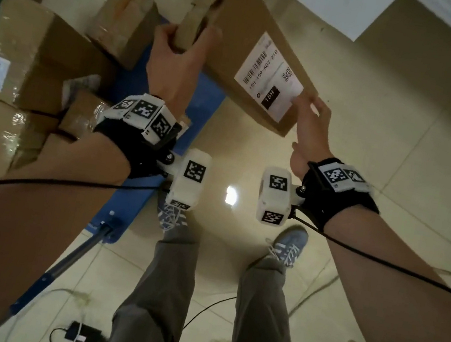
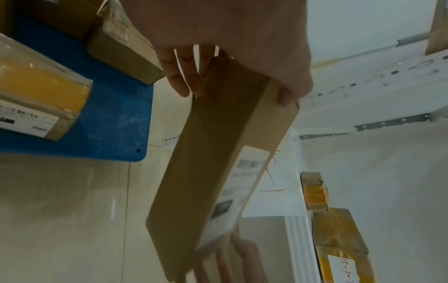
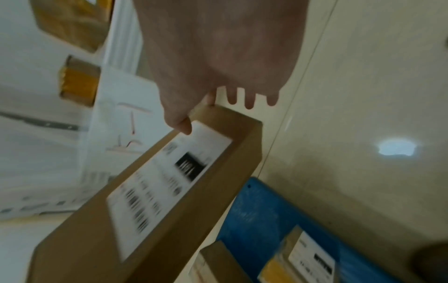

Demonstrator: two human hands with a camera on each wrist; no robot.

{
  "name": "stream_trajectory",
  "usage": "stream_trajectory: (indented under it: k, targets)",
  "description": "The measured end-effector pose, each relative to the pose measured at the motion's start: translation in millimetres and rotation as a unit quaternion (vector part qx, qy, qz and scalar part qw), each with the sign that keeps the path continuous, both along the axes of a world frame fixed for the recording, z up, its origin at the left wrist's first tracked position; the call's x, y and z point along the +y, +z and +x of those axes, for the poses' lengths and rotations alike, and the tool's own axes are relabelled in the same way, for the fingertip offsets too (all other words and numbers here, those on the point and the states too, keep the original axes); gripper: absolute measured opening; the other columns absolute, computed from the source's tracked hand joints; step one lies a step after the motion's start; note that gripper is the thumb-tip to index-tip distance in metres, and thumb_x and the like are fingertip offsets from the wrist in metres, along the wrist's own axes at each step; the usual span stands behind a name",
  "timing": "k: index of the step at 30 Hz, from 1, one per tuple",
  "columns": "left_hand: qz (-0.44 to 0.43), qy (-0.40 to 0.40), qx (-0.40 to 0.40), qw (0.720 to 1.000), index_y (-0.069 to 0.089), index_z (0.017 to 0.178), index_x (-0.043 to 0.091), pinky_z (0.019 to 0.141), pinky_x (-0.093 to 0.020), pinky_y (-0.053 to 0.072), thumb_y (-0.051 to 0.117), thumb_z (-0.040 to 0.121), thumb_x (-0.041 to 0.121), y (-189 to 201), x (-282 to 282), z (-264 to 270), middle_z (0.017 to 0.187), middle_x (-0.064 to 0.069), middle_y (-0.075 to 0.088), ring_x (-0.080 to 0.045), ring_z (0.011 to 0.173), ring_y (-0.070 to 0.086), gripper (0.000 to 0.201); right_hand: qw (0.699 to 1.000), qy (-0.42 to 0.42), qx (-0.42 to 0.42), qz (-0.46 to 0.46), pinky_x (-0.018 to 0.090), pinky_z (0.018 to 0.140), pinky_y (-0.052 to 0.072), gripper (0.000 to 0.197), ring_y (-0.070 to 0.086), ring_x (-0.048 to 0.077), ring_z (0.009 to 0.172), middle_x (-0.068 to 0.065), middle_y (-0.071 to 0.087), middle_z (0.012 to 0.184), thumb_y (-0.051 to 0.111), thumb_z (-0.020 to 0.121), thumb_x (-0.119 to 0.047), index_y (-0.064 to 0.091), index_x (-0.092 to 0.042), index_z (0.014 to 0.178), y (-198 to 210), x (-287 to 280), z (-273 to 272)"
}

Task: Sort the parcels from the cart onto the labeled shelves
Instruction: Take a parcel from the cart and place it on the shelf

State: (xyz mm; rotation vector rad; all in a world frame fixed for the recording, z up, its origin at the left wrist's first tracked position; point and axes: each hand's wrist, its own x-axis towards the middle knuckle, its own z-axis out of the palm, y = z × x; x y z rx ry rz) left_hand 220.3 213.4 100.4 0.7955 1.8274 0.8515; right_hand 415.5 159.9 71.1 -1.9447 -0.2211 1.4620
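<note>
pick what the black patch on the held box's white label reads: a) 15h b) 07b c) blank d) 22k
a: in the head view the black patch on the label of the long box, held by the left hand and right hand, reads 15H.

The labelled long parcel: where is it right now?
In the head view the long parcel is upper centre, off the blue cart, gripped by the left hand, the right hand at its near corner.
</note>
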Motion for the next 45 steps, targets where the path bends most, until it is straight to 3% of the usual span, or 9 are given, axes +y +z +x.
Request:
stream_trajectory:
  k: [4, 9, 13, 18, 21, 27, 37, 41, 45]
  targets:
    - [-0.043, 0.022, -0.003, 0.999, 0.058, 0.093, 0.033, 0.094, -0.048, 0.053, 0.061, 0.058, 0.077, -6.1, -15.7, 5.1, 0.098, 0.008, 0.065, -0.018, 0.098, 0.066, 0.056, 0.998, -0.010, 0.043, -0.040, 0.047, 0.113, 0.033, 0.082, 0.043, 0.019, 0.133, 0.000, 0.041, 0.154, 0.070, 0.086, -0.055, 0.027, -0.038, 0.153, -8.8, -39.0, 41.6]
    - [-0.107, 0.019, -0.054, 0.993, 0.060, 0.106, 0.029, 0.082, -0.036, 0.053, 0.057, 0.084, 0.067, -19.3, -41.1, 9.7, 0.099, 0.004, 0.065, -0.013, 0.086, 0.062, 0.044, 0.975, 0.025, 0.217, 0.038, 0.054, 0.107, 0.048, 0.053, 0.058, 0.026, 0.131, 0.002, 0.063, 0.140, 0.062, 0.092, -0.057, 0.056, -0.033, 0.140, -12.0, -70.5, 61.6]
    - [-0.160, 0.043, -0.146, 0.975, 0.059, 0.130, 0.025, 0.078, -0.033, 0.055, 0.058, 0.082, 0.069, -25.2, -62.0, 11.9, 0.107, 0.000, 0.073, -0.019, 0.098, 0.070, 0.065, 0.975, 0.022, 0.215, 0.042, 0.047, 0.104, 0.051, 0.070, 0.058, 0.023, 0.130, 0.001, 0.062, 0.140, 0.073, 0.086, -0.048, 0.047, -0.026, 0.147, -11.4, -88.0, 65.7]
    - [-0.234, 0.122, -0.236, 0.935, 0.053, 0.133, 0.018, 0.087, -0.049, 0.058, 0.069, 0.085, 0.049, -33.7, -79.2, 26.1, 0.124, -0.011, 0.064, -0.029, 0.106, 0.067, 0.059, 0.986, 0.062, 0.133, 0.075, 0.034, 0.090, 0.054, 0.084, 0.063, 0.017, 0.118, -0.002, 0.060, 0.132, 0.084, 0.076, -0.010, 0.038, -0.019, 0.146, -15.7, -102.1, 74.6]
    - [-0.302, 0.121, -0.274, 0.905, 0.048, 0.134, 0.019, 0.085, -0.057, 0.055, 0.075, 0.067, 0.065, -36.2, -85.2, 38.1, 0.130, -0.013, 0.058, -0.037, 0.108, 0.062, 0.086, 0.984, 0.097, 0.112, 0.098, 0.037, 0.098, 0.054, 0.095, 0.057, 0.021, 0.123, -0.005, 0.055, 0.127, 0.085, 0.066, 0.001, 0.036, -0.019, 0.145, -16.5, -107.9, 86.4]
    - [-0.285, 0.092, -0.300, 0.905, 0.055, 0.133, 0.019, 0.085, -0.048, 0.057, 0.050, 0.081, 0.080, -33.4, -95.0, 63.9, 0.121, -0.014, 0.061, -0.032, 0.102, 0.063, 0.080, 0.956, 0.235, 0.020, 0.175, 0.014, 0.096, 0.046, 0.097, 0.049, 0.004, 0.121, -0.004, 0.047, 0.132, 0.082, 0.069, 0.012, 0.029, -0.018, 0.145, -14.1, -114.1, 103.1]
    - [-0.255, 0.105, -0.261, 0.925, 0.054, 0.123, 0.023, 0.085, -0.044, 0.058, 0.074, 0.073, 0.063, -36.0, -104.8, 76.6, 0.124, -0.014, 0.060, -0.027, 0.106, 0.064, 0.067, 0.954, 0.251, 0.010, 0.161, 0.035, 0.118, 0.036, 0.110, 0.040, 0.014, 0.139, -0.003, 0.039, 0.147, 0.088, 0.072, -0.006, 0.020, -0.032, 0.154, -19.9, -133.7, 131.5]
    - [-0.229, 0.019, -0.193, 0.954, 0.056, 0.136, 0.018, 0.096, -0.042, 0.053, 0.060, 0.072, 0.082, -35.9, -99.9, 76.9, 0.146, -0.015, 0.052, -0.034, 0.116, 0.062, 0.091, 0.987, 0.122, 0.044, 0.099, 0.036, 0.098, 0.053, 0.089, 0.059, 0.017, 0.119, -0.001, 0.054, 0.133, 0.082, 0.080, -0.028, 0.028, -0.035, 0.151, -12.4, -140.3, 142.4]
    - [-0.203, -0.052, -0.152, 0.966, 0.057, 0.136, 0.032, 0.101, -0.043, 0.047, 0.058, 0.079, 0.075, -33.4, -92.8, 74.4, 0.140, 0.005, 0.058, -0.019, 0.125, 0.056, 0.071, 0.980, 0.004, 0.200, -0.003, 0.050, 0.095, 0.055, 0.061, 0.064, 0.029, 0.119, 0.007, 0.067, 0.131, 0.059, 0.088, -0.062, 0.055, -0.029, 0.139, -12.1, -148.3, 164.3]
